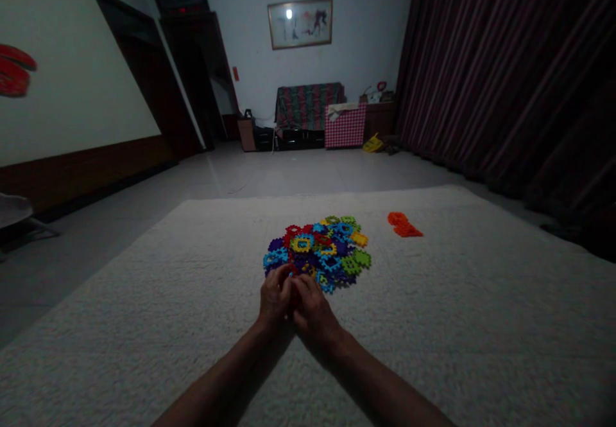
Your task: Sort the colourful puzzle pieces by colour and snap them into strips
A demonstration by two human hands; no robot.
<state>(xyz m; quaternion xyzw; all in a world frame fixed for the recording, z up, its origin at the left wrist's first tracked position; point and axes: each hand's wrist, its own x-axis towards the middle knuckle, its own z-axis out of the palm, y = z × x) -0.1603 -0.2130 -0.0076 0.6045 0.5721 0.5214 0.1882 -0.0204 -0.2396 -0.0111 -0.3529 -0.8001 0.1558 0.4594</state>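
My left hand (274, 293) and my right hand (312, 305) meet at the near edge of a heap of colourful toothed plastic building pieces (332, 247). Both are closed, fingertips together, around a red plastic piece (296, 300) that mostly hides behind the fingers. A small light-blue bit shows between the fingertips. The heap mixes red, blue, purple, yellow and green pieces, many of them square frames with notched edges. Apart from it, to the right, lies a small cluster of orange pieces (403, 225).
A pale textured mat (192, 273) lies under the pieces, with grey tiled floor (308, 170) beyond. Against the far wall stand a cloth-draped item (310, 106) and a red checked cover (345, 126). Dark curtains (481, 67) hang at the right; a chair (17, 212) stands left.
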